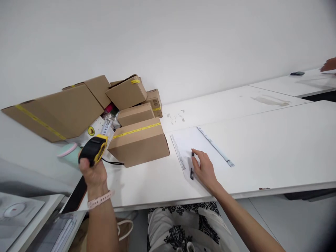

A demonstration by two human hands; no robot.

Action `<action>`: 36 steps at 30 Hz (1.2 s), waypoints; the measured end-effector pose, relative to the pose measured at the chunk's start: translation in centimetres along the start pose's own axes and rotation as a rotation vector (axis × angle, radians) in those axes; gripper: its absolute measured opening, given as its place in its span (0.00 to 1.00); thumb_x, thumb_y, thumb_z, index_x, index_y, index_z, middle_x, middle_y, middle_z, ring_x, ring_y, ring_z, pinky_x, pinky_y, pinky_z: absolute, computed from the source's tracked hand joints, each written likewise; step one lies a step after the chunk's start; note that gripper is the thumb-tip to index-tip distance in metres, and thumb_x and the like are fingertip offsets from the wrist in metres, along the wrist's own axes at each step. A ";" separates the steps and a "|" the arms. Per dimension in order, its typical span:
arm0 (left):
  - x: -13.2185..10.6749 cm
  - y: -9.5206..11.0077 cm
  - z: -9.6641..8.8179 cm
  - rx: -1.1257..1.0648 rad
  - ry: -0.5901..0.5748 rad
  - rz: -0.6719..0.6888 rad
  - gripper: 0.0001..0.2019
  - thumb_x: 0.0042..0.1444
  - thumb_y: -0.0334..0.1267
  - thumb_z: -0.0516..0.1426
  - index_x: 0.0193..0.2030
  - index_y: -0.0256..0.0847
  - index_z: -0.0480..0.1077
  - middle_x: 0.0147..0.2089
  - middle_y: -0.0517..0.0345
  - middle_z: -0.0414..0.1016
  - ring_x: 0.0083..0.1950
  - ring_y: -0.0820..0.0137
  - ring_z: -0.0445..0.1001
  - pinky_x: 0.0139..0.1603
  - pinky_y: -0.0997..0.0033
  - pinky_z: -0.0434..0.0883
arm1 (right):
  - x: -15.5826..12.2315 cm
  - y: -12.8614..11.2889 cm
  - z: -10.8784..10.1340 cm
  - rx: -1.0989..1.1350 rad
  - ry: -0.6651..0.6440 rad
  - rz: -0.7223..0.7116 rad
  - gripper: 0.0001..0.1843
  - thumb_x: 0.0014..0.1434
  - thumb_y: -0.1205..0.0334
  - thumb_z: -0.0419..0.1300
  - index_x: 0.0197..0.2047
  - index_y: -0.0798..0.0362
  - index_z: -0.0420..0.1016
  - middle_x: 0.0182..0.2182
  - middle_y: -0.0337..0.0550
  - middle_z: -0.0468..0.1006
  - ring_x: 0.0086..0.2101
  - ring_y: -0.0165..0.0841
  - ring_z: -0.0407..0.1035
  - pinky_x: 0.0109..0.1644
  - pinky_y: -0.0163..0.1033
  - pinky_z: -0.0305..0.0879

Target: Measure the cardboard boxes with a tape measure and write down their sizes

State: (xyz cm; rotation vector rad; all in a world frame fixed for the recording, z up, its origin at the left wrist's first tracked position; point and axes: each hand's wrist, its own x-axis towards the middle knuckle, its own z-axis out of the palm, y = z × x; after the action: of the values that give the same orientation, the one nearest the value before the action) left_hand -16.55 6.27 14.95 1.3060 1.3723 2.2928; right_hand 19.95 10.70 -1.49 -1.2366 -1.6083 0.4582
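Observation:
My left hand is closed round a black and yellow tape measure, held up over the left of the white table; its white blade runs out toward the cardboard boxes. My right hand rests on a white sheet of paper, fingers curled beside a black pen that lies on the sheet. A clear ruler lies at the sheet's right edge and a second ruler at its left edge. The nearest brown box carries yellow tape across its top.
A pile of cardboard boxes leans against the white wall, with packaging and a mint-green object between them. A dark phone lies at the table's near left edge. Another person's hand and a dark device are far right.

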 end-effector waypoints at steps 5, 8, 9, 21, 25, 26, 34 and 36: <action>-0.9 -1.7 -4.3 -0.326 -0.040 -0.207 0.18 0.46 0.61 0.62 0.36 0.51 0.75 0.50 0.63 0.80 0.58 0.55 0.74 0.51 0.53 0.76 | 4.2 -4.2 3.2 0.421 -0.240 0.238 0.25 0.64 0.56 0.55 0.63 0.47 0.72 0.62 0.52 0.76 0.59 0.44 0.71 0.64 0.55 0.67; -1.3 -4.1 -5.0 -0.403 -0.046 -0.321 0.25 0.42 0.66 0.63 0.40 0.52 0.77 0.49 0.59 0.82 0.53 0.55 0.76 0.52 0.48 0.75 | 6.4 -6.6 5.6 0.538 -0.318 0.416 0.34 0.56 0.65 0.55 0.67 0.46 0.69 0.68 0.48 0.69 0.64 0.43 0.66 0.68 0.54 0.63; -1.4 -4.6 -5.0 -0.408 -0.055 -0.339 0.26 0.42 0.67 0.63 0.40 0.52 0.77 0.49 0.58 0.82 0.53 0.54 0.76 0.52 0.48 0.75 | 6.9 -7.3 6.1 0.576 -0.360 0.430 0.36 0.54 0.66 0.55 0.67 0.46 0.69 0.68 0.46 0.70 0.64 0.43 0.65 0.68 0.53 0.62; -0.8 1.4 -2.3 -0.432 -0.291 -0.164 0.16 0.45 0.56 0.71 0.24 0.49 0.76 0.33 0.63 0.77 0.49 0.60 0.76 0.59 0.56 0.75 | 8.2 -12.6 0.7 0.314 -0.223 0.122 0.30 0.63 0.42 0.60 0.63 0.47 0.72 0.60 0.52 0.72 0.43 0.39 0.71 0.52 0.50 0.71; -0.2 0.1 -1.2 -0.335 -0.305 -0.243 0.17 0.41 0.55 0.72 0.31 0.46 0.80 0.39 0.58 0.81 0.51 0.58 0.78 0.62 0.56 0.73 | 9.8 -10.2 1.8 0.278 -0.260 0.216 0.28 0.64 0.43 0.58 0.60 0.51 0.73 0.57 0.53 0.74 0.42 0.40 0.73 0.51 0.51 0.71; 0.0 -0.5 -1.1 -0.296 -0.301 -0.261 0.19 0.40 0.55 0.73 0.33 0.45 0.81 0.40 0.57 0.82 0.52 0.58 0.78 0.62 0.56 0.73 | 10.2 -9.6 2.2 0.268 -0.268 0.225 0.28 0.64 0.43 0.58 0.60 0.51 0.74 0.57 0.54 0.75 0.43 0.41 0.74 0.52 0.52 0.71; 1.7 -0.2 2.7 -0.247 -0.330 -0.250 0.20 0.39 0.53 0.72 0.37 0.44 0.80 0.41 0.56 0.83 0.48 0.57 0.80 0.55 0.58 0.77 | 14.7 -11.4 3.7 0.360 -0.148 -0.009 0.23 0.66 0.48 0.56 0.58 0.48 0.77 0.59 0.49 0.77 0.57 0.44 0.68 0.62 0.51 0.64; 1.6 0.9 4.4 -0.276 -0.368 -0.332 0.18 0.44 0.54 0.69 0.35 0.43 0.80 0.41 0.53 0.84 0.53 0.52 0.80 0.56 0.55 0.78 | 15.7 -12.8 3.7 0.506 -0.263 0.031 0.25 0.68 0.41 0.53 0.55 0.48 0.79 0.52 0.47 0.81 0.53 0.41 0.71 0.62 0.48 0.63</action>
State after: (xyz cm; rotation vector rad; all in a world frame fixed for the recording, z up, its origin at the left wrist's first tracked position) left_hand -13.95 9.41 17.42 1.2253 1.0188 1.8315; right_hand 11.00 20.31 14.41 -0.8403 -1.5558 1.0128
